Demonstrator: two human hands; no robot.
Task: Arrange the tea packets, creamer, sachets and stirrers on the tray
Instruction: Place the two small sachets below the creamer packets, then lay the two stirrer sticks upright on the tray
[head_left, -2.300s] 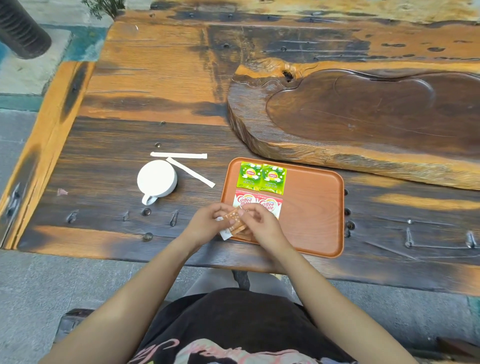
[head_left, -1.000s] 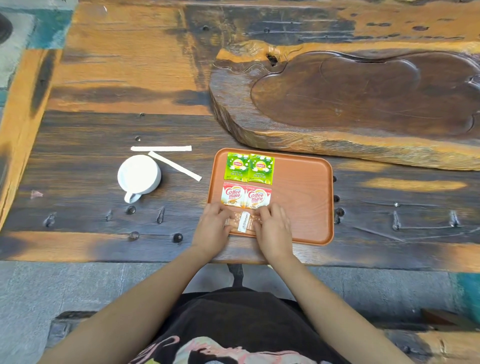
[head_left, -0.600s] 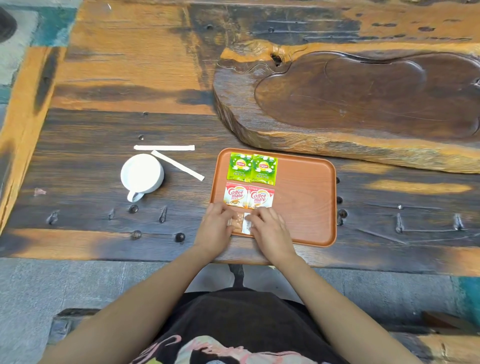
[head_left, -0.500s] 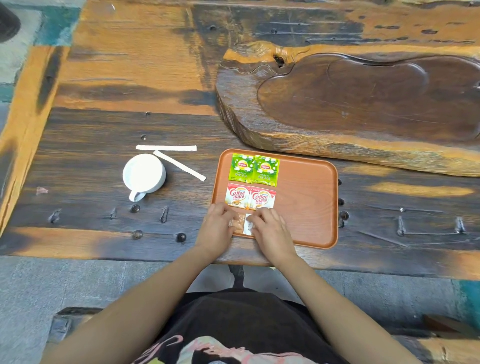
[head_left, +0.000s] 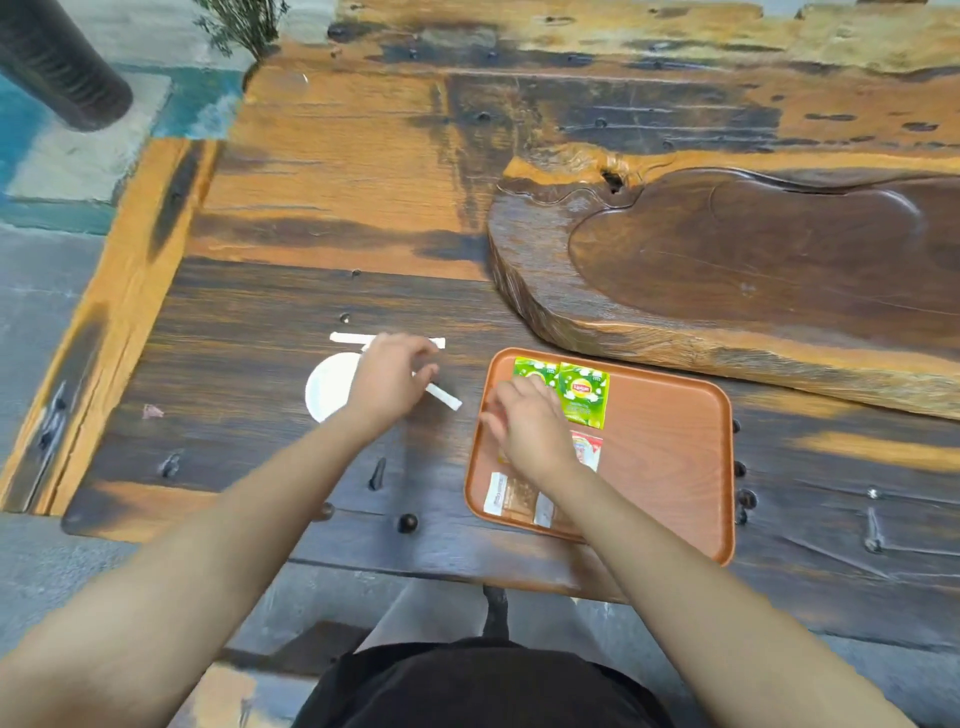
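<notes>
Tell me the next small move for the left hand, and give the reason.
Probably close the left hand on the slanted stirrer under its fingertips and carry it to the tray. Both stirrers lie on the table beside the white cup, while the green tea packets, creamer and brown sachets already sit on the tray.

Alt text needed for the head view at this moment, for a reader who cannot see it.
A person's left hand reaches over two white stirrers beside a white cup on a wooden table, while the right hand hovers over an orange tray holding green tea packets, creamer and sachets.
</notes>
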